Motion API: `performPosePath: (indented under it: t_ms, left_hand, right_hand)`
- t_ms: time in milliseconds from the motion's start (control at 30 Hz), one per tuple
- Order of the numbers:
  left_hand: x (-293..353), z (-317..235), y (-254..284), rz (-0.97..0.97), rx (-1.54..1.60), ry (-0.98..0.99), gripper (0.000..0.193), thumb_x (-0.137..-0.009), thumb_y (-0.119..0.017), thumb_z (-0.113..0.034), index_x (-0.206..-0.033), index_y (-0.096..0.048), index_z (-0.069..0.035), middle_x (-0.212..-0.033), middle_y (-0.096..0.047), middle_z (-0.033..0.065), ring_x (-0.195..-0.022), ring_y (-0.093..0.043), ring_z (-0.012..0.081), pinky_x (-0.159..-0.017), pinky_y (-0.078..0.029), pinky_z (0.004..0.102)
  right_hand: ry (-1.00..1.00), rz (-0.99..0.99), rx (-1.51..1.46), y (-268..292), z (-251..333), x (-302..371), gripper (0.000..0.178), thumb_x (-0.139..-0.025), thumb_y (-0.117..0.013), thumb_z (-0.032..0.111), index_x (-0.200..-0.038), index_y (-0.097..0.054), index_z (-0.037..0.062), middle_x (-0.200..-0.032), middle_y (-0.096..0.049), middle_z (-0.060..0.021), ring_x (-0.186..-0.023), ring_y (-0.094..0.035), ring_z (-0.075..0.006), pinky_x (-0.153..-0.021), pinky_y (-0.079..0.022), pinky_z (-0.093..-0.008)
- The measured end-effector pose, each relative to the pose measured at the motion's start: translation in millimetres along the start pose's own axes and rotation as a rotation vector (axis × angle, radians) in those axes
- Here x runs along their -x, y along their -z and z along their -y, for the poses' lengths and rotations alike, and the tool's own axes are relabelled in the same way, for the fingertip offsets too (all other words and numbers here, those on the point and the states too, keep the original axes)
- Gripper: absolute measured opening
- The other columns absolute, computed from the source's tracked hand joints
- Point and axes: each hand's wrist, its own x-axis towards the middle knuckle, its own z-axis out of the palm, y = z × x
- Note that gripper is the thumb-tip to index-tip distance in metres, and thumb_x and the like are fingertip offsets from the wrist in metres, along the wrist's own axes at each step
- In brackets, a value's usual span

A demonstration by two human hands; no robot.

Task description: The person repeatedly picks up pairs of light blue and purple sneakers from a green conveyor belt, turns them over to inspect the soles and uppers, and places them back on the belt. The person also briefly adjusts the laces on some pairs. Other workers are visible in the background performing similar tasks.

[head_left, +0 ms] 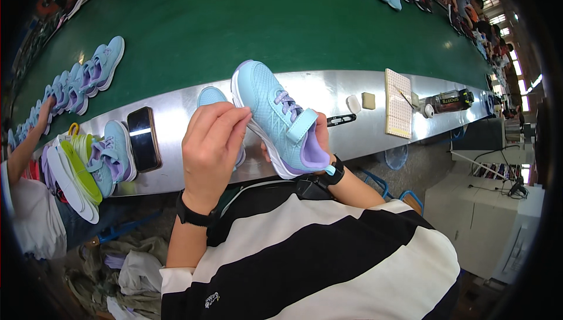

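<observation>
A light blue sneaker (263, 94) with lilac laces, lilac lining and a white sole is held up in front of me, toe pointing away and tilted. My right hand (321, 135) grips it from behind and beneath near the heel, partly hidden by the shoe. The fingers of my left hand (211, 150) are pinched together at the edge of the sole beside the toe; anything between the fingertips is too small to make out. Behind that hand, a second light blue sneaker (211, 95) rests on the metal ledge, mostly covered.
The metal ledge (358, 144) borders a green conveyor belt (205, 26). On the ledge lie a phone (145, 138), a pair of sneakers (119, 150), insoles (70, 182), a black tool (341, 120), erasers (368, 100), a notepad (399, 106) and a bottle (448, 102). A co-worker's arm (29, 138) reaches in left.
</observation>
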Motion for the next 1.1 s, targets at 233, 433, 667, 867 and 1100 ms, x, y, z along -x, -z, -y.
performPosePath:
  t_ms: [233, 433, 667, 867, 1100]
  left_hand:
    - [-2, 6, -8, 0.075, -0.094, -0.036, 0.021, -0.070, -0.072, 0.001, -0.085, -0.058, -0.003, -0.087, -0.060, 0.0083, -0.079, -0.060, 0.0272, -0.067, -0.049, 0.0370]
    - [25, 19, -8, 0.091, 0.005, 0.192, 0.017, -0.075, -0.069, 0.000, -0.085, -0.056, -0.002, -0.086, -0.059, 0.0098, -0.078, -0.058, 0.0271, -0.066, -0.048, 0.0363]
    - [65, 42, 21, 0.062, 0.064, 0.602, 0.011, -0.087, -0.067, -0.005, -0.093, -0.060, 0.000, -0.091, -0.061, 0.0086, -0.079, -0.058, 0.0193, -0.064, -0.044, 0.0297]
    - [81, 54, 10, 0.114, -0.100, 0.612, 0.043, -0.089, -0.072, -0.020, -0.123, -0.057, 0.001, -0.108, -0.060, 0.0139, -0.092, -0.059, 0.0210, -0.070, -0.048, 0.0308]
    - [112, 57, -11, 0.210, 0.560, 0.957, 0.057, -0.095, -0.068, -0.018, -0.143, -0.045, 0.001, -0.126, -0.055, 0.0150, -0.102, -0.058, 0.0171, -0.081, -0.052, 0.0278]
  right_hand:
    - [0.034, 0.055, 0.052, 6, -7, 3, 0.092, -0.080, -0.047, 0.071, -0.135, -0.051, -0.0026, -0.116, -0.062, -0.0292, -0.096, -0.064, -0.0443, -0.083, -0.053, -0.0527]
    - [0.179, -0.141, 0.387, 6, -5, -1, 0.071, -0.094, -0.044, 0.049, -0.143, -0.043, -0.0024, -0.126, -0.059, -0.0235, -0.111, -0.061, -0.0368, -0.097, -0.050, -0.0442]
    - [0.536, -0.546, 1.768, 18, -1, -4, 0.068, -0.097, -0.059, 0.038, -0.146, -0.036, -0.0037, -0.137, -0.046, -0.0237, -0.125, -0.046, -0.0348, -0.107, -0.036, -0.0406]
    - [0.495, -0.530, 2.032, 14, 62, 44, 0.038, -0.088, -0.069, 0.026, -0.120, -0.064, 0.0046, -0.122, -0.059, -0.0111, -0.115, -0.052, -0.0319, -0.099, -0.040, -0.0440]
    - [0.615, 0.037, 2.267, -21, 87, 45, 0.031, -0.080, -0.070, 0.007, -0.111, -0.067, 0.0096, -0.109, -0.062, -0.0086, -0.105, -0.056, -0.0279, -0.094, -0.041, -0.0409]
